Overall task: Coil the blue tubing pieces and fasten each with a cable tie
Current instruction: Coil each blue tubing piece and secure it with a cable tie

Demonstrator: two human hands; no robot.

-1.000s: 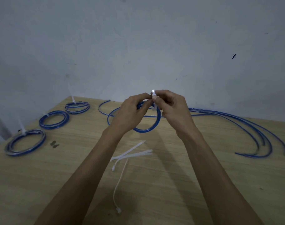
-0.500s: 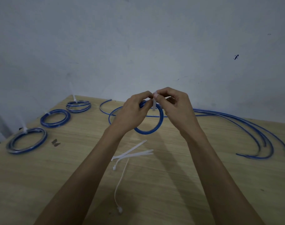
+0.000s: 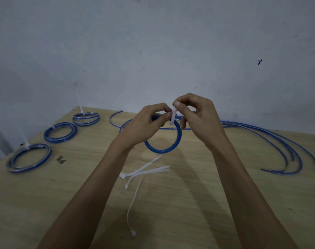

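Above the wooden table (image 3: 189, 203) I hold a coil of blue tubing (image 3: 164, 149) upright. My left hand (image 3: 146, 125) pinches the top of this coil. My right hand (image 3: 198, 115) pinches a white cable tie (image 3: 173, 116) that wraps the coil's top, its tail pointing up between finger and thumb. Several loose white cable ties (image 3: 146, 170) lie on the table below my hands. Three tied coils lie at the left: near (image 3: 28, 158), middle (image 3: 60, 132) and far (image 3: 85, 118), each with a tie tail sticking up.
Several uncoiled blue tubing lengths (image 3: 278, 141) sweep across the right of the table, along the grey wall. A short curved piece (image 3: 115, 119) lies behind my left hand. A small dark clip (image 3: 60, 159) rests near the left coils.
My right hand has lifted slightly, drawing the tie's tail upward through its head. The coil hangs a little lower and rounder under my left hand.
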